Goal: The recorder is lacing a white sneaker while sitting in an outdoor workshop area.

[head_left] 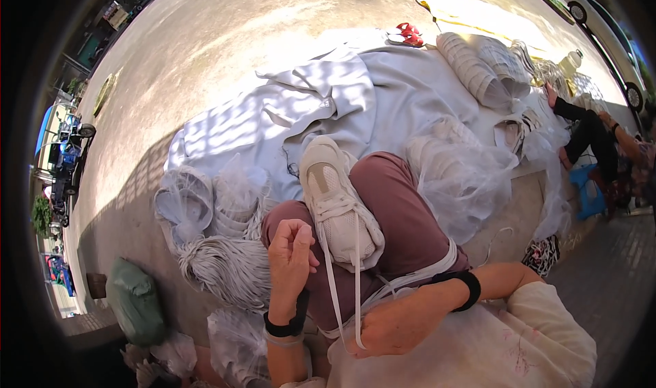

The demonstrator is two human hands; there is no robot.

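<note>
A beige sneaker [335,196] rests between my thighs, its toe pointing away from me. A white shoelace [357,278] is threaded through its upper, and two long strands hang from it toward my body. Low in front of my shirt, my right hand [393,323] is closed around the ends of these strands; its fingertips are mostly hidden. My left hand [292,255] is raised just left of the sneaker, fingers curled in and thumb up. Whatever it may be pinching does not show.
A bundle of laces [229,270] and bagged shoe uppers [184,207] lie at my left. More bagged uppers [458,176] sit at my right on a pale cloth [410,87]. Stacked uppers [475,70] stand beyond. Another person's leg [581,125] shows far right; a green sack [135,302], far left.
</note>
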